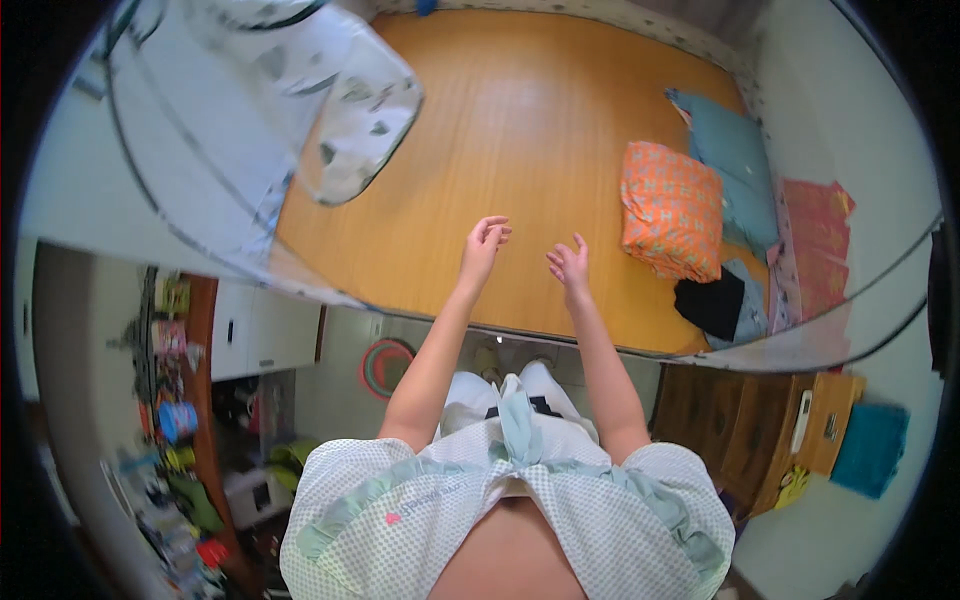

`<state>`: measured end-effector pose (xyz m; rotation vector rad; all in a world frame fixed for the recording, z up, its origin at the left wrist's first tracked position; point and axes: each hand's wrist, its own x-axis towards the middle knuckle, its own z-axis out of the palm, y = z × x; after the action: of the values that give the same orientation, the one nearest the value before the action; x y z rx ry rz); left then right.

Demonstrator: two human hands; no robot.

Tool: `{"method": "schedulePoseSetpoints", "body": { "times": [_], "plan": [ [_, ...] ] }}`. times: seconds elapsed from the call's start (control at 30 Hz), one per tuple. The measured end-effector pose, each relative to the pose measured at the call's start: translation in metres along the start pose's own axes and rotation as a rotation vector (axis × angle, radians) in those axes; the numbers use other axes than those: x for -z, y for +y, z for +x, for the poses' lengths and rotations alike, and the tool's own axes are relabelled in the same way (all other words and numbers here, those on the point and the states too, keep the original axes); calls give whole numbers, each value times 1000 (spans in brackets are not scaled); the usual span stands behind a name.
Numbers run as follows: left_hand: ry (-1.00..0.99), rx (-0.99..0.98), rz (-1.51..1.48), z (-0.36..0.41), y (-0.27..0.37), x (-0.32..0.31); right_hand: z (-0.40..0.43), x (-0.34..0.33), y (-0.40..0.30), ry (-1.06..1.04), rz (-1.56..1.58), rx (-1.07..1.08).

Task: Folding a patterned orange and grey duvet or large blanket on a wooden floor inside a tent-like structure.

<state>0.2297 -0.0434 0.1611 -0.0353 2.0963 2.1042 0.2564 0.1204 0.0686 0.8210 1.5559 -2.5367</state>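
Note:
My left hand (484, 249) is held out above a bed surface covered by a smooth tan mat (495, 120). Its fingers are loosely curled, with nothing in them. Beside it, to the right, my right hand (571, 264) is raised over the same mat, fingers spread and also holding nothing. The two hands are apart from each other. Nearest to the right hand lies an orange patterned pillow or folded bedding bundle (670, 210). Behind that leans a blue-green pillow (731, 161). Black cloth (712, 304) lies by the bundle's near end.
A mosquito net's dark-edged border (517, 334) runs along the bed's near side. White leaf-patterned fabric (375, 112) hangs at upper left. To the right stands a wooden cabinet (724, 420); a cluttered shelf (199, 375) is at left. Round basins (386, 367) sit on the floor.

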Motion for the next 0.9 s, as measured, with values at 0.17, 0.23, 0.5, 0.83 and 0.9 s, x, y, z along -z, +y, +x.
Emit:
{"method": "schedulePoseSetpoints", "body": {
  "times": [0.17, 0.23, 0.5, 0.83, 0.9],
  "plan": [
    [270, -125, 49, -47, -9, 51, -21, -52, -9, -202, -224, -71],
    [383, -92, -3, -78, -19, 74, -35, -76, -6, -338, -304, -88],
    [966, -124, 30, -231, -55, 134, -101, -145, 37, -781, -507, -211],
    [1332, -115, -103, -393, -68, 167, -222, -206, 112, -1173, -640, -397],
    [1368, -145, -111, -419, -72, 180, -249, -221, 129, -1230, -664, -400]
  ]
}}
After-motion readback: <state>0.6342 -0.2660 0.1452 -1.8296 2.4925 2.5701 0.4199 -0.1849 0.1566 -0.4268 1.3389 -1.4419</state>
